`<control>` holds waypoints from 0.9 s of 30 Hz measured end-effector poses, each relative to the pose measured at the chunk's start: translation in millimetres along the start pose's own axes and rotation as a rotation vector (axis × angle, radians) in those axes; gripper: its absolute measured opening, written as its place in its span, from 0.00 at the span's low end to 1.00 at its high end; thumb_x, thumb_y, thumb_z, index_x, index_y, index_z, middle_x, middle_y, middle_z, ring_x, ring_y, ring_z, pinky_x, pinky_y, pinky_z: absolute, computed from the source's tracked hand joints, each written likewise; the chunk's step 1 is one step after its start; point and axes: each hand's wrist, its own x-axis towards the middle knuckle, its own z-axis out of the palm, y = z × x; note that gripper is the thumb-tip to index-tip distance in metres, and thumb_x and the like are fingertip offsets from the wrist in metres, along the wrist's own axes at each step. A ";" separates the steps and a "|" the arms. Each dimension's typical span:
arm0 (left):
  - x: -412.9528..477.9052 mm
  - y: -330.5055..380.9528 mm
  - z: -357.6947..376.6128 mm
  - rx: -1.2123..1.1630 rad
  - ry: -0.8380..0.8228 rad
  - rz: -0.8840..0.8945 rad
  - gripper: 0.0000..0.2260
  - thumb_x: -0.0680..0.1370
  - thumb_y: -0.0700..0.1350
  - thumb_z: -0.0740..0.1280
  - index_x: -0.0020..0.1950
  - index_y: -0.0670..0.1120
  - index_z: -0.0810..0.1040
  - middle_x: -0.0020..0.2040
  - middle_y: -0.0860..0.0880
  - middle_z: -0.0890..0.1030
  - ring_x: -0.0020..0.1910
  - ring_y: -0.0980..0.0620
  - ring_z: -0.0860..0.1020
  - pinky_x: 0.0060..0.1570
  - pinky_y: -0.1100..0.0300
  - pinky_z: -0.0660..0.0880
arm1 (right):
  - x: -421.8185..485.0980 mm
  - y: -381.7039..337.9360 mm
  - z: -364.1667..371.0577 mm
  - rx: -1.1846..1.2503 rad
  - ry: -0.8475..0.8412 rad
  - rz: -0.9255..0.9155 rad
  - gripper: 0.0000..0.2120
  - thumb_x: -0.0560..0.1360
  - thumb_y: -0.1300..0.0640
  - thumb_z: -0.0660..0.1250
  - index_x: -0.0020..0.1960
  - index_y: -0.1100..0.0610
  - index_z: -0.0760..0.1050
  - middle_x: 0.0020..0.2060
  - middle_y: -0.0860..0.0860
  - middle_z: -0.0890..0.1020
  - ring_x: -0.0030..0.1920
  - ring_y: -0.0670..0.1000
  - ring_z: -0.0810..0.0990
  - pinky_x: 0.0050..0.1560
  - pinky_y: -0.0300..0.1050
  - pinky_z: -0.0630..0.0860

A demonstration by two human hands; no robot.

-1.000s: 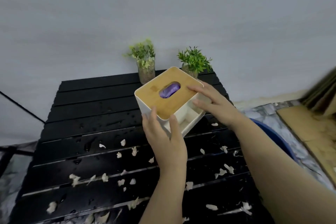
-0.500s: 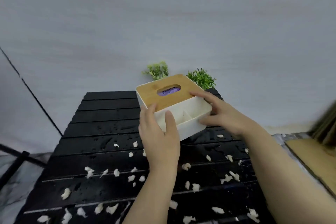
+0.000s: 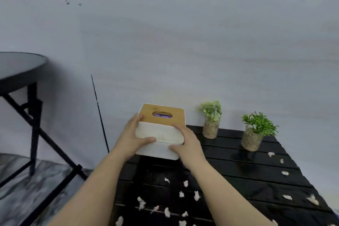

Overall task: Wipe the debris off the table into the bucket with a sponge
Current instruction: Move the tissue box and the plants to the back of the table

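A white tissue box (image 3: 159, 147) with a wooden lid and a purple item showing in its slot is held above the far left corner of the black slatted table (image 3: 256, 185). My left hand (image 3: 131, 136) grips its left side and my right hand (image 3: 186, 144) grips its right front corner. White debris scraps (image 3: 181, 194) lie scattered over the wet slats, with more along the right side. No sponge or bucket is in view.
Two small potted plants (image 3: 211, 119) (image 3: 254, 132) stand at the back of the table. A round black side table (image 3: 20, 68) on crossed legs stands to the left, over a marbled floor. A pale wall lies behind.
Both hands have carried the box leftward to the table's far left corner. My view has swung left, so the plants now sit to the right and the round table has appeared.
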 end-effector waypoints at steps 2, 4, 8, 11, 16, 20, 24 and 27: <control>15.5 -17.2 -1.3 0.000 -0.021 -0.012 0.36 0.66 0.44 0.76 0.71 0.51 0.63 0.74 0.52 0.61 0.71 0.54 0.61 0.70 0.59 0.58 | 12.0 5.5 14.3 -0.007 0.018 0.020 0.30 0.69 0.67 0.68 0.67 0.47 0.67 0.66 0.49 0.67 0.57 0.44 0.66 0.44 0.18 0.62; 26.2 -32.7 -0.4 -0.021 -0.053 -0.039 0.36 0.65 0.45 0.76 0.70 0.53 0.64 0.72 0.51 0.65 0.69 0.53 0.65 0.69 0.57 0.61 | 22.6 12.6 23.7 -0.047 0.038 0.021 0.29 0.70 0.67 0.67 0.67 0.48 0.67 0.67 0.50 0.66 0.60 0.45 0.66 0.43 0.19 0.61; 42.3 -49.0 0.9 0.031 -0.044 -0.023 0.29 0.69 0.43 0.73 0.68 0.52 0.69 0.70 0.51 0.68 0.68 0.52 0.66 0.68 0.57 0.62 | 36.6 21.7 37.7 -0.086 0.051 0.025 0.28 0.71 0.68 0.65 0.67 0.48 0.67 0.67 0.50 0.66 0.62 0.49 0.69 0.49 0.29 0.62; 52.9 -44.6 -0.7 0.148 -0.058 0.023 0.26 0.72 0.42 0.71 0.68 0.49 0.69 0.73 0.51 0.64 0.71 0.51 0.63 0.69 0.59 0.59 | 44.8 21.3 41.7 -0.126 0.036 0.019 0.29 0.72 0.70 0.60 0.69 0.49 0.65 0.68 0.50 0.65 0.62 0.49 0.68 0.49 0.30 0.61; 66.2 -23.0 2.7 0.646 -0.103 0.023 0.21 0.76 0.46 0.65 0.69 0.50 0.67 0.73 0.49 0.64 0.74 0.47 0.56 0.71 0.44 0.57 | 38.6 24.0 15.6 -0.094 -0.047 0.066 0.33 0.72 0.71 0.55 0.72 0.47 0.60 0.73 0.49 0.58 0.72 0.49 0.58 0.65 0.41 0.63; 47.4 8.6 46.9 0.527 0.117 0.281 0.16 0.74 0.42 0.63 0.62 0.50 0.73 0.66 0.50 0.71 0.68 0.47 0.64 0.66 0.50 0.63 | -1.5 50.6 -43.5 0.169 0.296 0.197 0.24 0.72 0.69 0.57 0.60 0.46 0.72 0.59 0.45 0.75 0.62 0.46 0.72 0.50 0.37 0.74; 30.5 51.4 121.9 0.191 -0.016 0.302 0.15 0.75 0.43 0.63 0.62 0.49 0.70 0.64 0.51 0.70 0.66 0.51 0.64 0.61 0.61 0.61 | -30.6 81.7 -111.7 0.175 0.605 0.307 0.13 0.74 0.64 0.61 0.44 0.46 0.74 0.45 0.44 0.79 0.49 0.49 0.78 0.53 0.52 0.76; 36.3 63.0 164.2 -0.030 -0.033 0.058 0.16 0.75 0.44 0.65 0.63 0.49 0.68 0.62 0.52 0.71 0.58 0.54 0.69 0.55 0.60 0.67 | -32.2 99.6 -143.1 0.078 0.704 0.414 0.04 0.70 0.58 0.68 0.41 0.53 0.73 0.39 0.50 0.79 0.43 0.54 0.77 0.39 0.48 0.71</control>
